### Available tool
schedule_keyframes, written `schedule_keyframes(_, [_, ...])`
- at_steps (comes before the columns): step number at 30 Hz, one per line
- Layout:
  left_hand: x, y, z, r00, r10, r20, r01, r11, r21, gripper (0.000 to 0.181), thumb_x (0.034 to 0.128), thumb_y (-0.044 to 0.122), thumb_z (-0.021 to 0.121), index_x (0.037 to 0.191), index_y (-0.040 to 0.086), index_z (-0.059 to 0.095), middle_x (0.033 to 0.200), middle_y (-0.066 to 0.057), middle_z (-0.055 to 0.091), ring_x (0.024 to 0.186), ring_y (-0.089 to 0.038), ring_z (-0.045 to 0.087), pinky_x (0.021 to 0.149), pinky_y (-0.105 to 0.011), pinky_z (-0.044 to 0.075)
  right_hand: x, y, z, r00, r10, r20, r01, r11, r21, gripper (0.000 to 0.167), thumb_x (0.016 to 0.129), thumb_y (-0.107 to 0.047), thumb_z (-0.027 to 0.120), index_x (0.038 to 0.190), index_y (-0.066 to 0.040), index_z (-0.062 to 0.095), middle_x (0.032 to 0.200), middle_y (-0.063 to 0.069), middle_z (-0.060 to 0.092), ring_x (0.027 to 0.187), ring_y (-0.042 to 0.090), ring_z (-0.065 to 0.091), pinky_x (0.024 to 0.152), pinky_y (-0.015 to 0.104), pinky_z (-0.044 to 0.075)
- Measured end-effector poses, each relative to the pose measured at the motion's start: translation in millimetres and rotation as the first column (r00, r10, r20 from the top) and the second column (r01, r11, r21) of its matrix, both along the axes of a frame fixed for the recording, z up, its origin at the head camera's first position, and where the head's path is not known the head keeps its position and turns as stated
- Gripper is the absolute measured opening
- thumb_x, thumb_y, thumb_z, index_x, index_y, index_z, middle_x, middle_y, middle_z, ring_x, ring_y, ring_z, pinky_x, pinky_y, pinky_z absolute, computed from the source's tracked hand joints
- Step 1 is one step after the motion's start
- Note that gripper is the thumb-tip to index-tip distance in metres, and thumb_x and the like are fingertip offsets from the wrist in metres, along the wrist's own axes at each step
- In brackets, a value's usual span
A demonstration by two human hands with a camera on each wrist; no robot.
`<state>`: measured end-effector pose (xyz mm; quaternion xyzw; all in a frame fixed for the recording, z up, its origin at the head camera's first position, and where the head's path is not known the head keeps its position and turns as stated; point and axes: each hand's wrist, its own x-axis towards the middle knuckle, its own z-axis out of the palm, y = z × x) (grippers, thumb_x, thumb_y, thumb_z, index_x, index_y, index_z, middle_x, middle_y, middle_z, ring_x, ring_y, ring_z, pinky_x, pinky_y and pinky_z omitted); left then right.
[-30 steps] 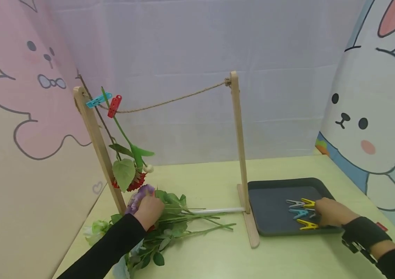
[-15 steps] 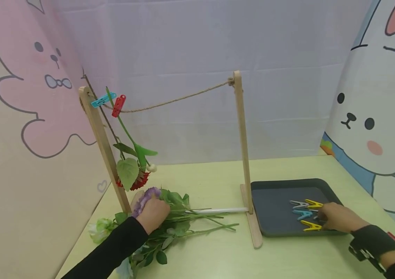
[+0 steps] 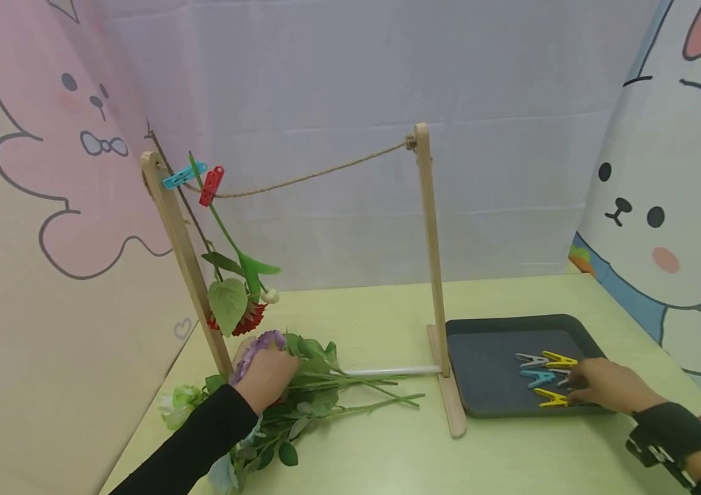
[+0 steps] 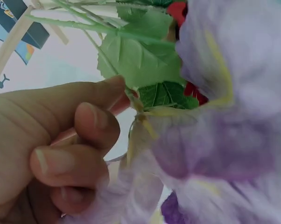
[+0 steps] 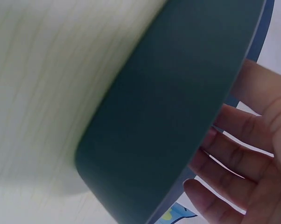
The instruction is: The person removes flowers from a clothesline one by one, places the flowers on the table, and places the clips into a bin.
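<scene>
My left hand (image 3: 270,378) pinches a purple artificial flower (image 4: 215,149) by its green stem, just below the bloom, between thumb and forefinger. The other fingers curl in beneath. More flowers with leafy stems (image 3: 326,405) lie under and beside that hand. On the right, my right hand (image 3: 613,385) reaches over the rim of a dark grey tray (image 3: 486,399), fingers spread and loosely bent. Grey, blue (image 3: 537,377) and yellow clothespins (image 3: 551,397) lie at its fingertips. In the right wrist view the tray wall hides the fingertips and all the clothespins.
A wooden frame (image 3: 429,261) carries a slack twine line (image 3: 313,177). At its left end a blue clothespin (image 3: 185,176) and a red clothespin (image 3: 212,185) hold stems; a red flower (image 3: 250,320) hangs head down. A pale green-white flower (image 3: 179,405) lies at the left.
The head view has shifted slightly. My right hand has drawn back a little to the right from the clothespins. My left hand stays at the purple flower, its fingers shifting slightly.
</scene>
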<state>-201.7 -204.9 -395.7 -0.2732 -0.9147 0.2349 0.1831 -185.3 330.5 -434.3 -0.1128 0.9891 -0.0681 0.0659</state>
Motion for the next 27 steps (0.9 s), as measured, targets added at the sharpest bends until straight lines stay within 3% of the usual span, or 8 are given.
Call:
schedule_keyframes(4, [5.2, 2.7, -2.0, 1.000, 0.004, 0.008, -0.004, 0.999, 0.038, 0.031, 0.0703, 0.003, 0.075, 0.055, 0.015, 0.051, 0.047, 0.004, 0.047, 0.045, -0.006, 0.043, 0.041, -0.025, 0.041, -2.0, -4.2, 0.9, 1.000, -0.006, -0.001, 0.006, 1.000, 0.004, 0.028, 0.072, -0.033, 0.075, 0.081, -0.007, 0.069, 0.075, -0.001, 0.065, 0.066, 0.016, 0.059, 0.061, 0.038, 0.047])
schedule_keyframes(11, [22.6, 17.7, -7.0, 0.993, -0.115, 0.016, 0.116, 0.992, -0.056, 0.018, 0.0798, 0.014, 0.069, 0.068, 0.019, 0.057, 0.044, 0.005, 0.036, 0.040, -0.004, 0.030, 0.040, -0.021, 0.020, 0.6, -12.5, 5.4, 0.999, 0.006, -0.038, -0.008, 0.999, -0.037, 0.029, 0.073, -0.034, 0.073, 0.085, -0.008, 0.070, 0.074, -0.004, 0.063, 0.064, 0.011, 0.056, 0.058, 0.034, 0.046])
schedule_keyframes(14, [31.2, 27.5, -9.5, 0.983, -0.167, 0.079, 0.171, 0.985, -0.037, 0.020, 0.0829, 0.016, 0.066, 0.067, 0.020, 0.056, 0.045, 0.006, 0.033, 0.040, -0.004, 0.025, 0.042, -0.022, 0.014, 3.2, -20.3, 8.4, 0.992, 0.051, -0.113, -0.057, 0.997, -0.046, 0.027, 0.074, -0.031, 0.073, 0.088, -0.008, 0.069, 0.072, -0.007, 0.060, 0.062, 0.007, 0.053, 0.055, 0.030, 0.044])
schedule_keyframes(17, [37.1, 34.6, -8.2, 0.976, -0.196, 0.098, 0.198, 0.980, -0.012, 0.022, 0.0843, 0.017, 0.065, 0.066, 0.021, 0.054, 0.045, 0.007, 0.030, 0.040, -0.004, 0.022, 0.042, -0.022, 0.013, 3.3, -38.3, 15.7, 0.967, 0.092, -0.239, -0.104, 0.994, -0.041, 0.029, 0.074, -0.028, 0.073, 0.094, -0.007, 0.068, 0.071, -0.009, 0.056, 0.060, 0.004, 0.048, 0.053, 0.026, 0.039])
schedule_keyframes(20, [41.0, 38.1, -3.6, 0.973, -0.214, 0.091, 0.215, 0.977, -0.003, 0.023, 0.0849, 0.019, 0.064, 0.065, 0.021, 0.053, 0.046, 0.007, 0.028, 0.041, -0.004, 0.019, 0.042, -0.022, 0.012, 2.6, -66.4, 26.7, 0.910, 0.143, -0.388, -0.172, 0.984, -0.040, 0.030, 0.074, -0.027, 0.074, 0.097, -0.009, 0.067, 0.073, -0.009, 0.056, 0.060, 0.004, 0.049, 0.052, 0.023, 0.038])
schedule_keyframes(22, [42.5, 37.6, 0.6, 0.972, -0.222, 0.075, 0.223, 0.975, -0.009, 0.025, 0.0851, 0.021, 0.064, 0.064, 0.021, 0.051, 0.045, 0.007, 0.028, 0.041, -0.004, 0.019, 0.041, -0.021, 0.011, 2.0, -88.9, 36.0, 0.855, 0.187, -0.484, -0.240, 0.970, -0.048, 0.029, 0.073, -0.027, 0.075, 0.096, -0.012, 0.067, 0.074, -0.009, 0.059, 0.061, 0.004, 0.052, 0.052, 0.022, 0.040])
schedule_keyframes(25, [45.1, 33.7, 10.0, 0.973, -0.211, 0.096, 0.210, 0.977, 0.026, 0.025, 0.0848, 0.025, 0.065, 0.064, 0.021, 0.051, 0.046, 0.007, 0.032, 0.040, -0.004, 0.023, 0.042, -0.021, 0.012, 0.1, -124.9, 52.1, 0.715, 0.291, -0.636, -0.407, 0.913, -0.041, 0.024, 0.071, -0.027, 0.076, 0.090, -0.016, 0.068, 0.074, -0.010, 0.061, 0.062, 0.004, 0.056, 0.053, 0.020, 0.043])
schedule_keyframes(27, [45.9, 30.2, 19.6, 0.974, -0.189, 0.127, 0.178, 0.980, 0.094, 0.024, 0.0830, 0.027, 0.066, 0.065, 0.021, 0.053, 0.046, 0.007, 0.035, 0.040, -0.003, 0.028, 0.042, -0.020, 0.014, -2.6, -148.2, 66.0, 0.595, 0.355, -0.721, -0.531, 0.847, -0.021, 0.018, 0.076, -0.031, 0.073, 0.086, -0.017, 0.068, 0.071, -0.010, 0.060, 0.060, 0.002, 0.055, 0.052, 0.018, 0.042])
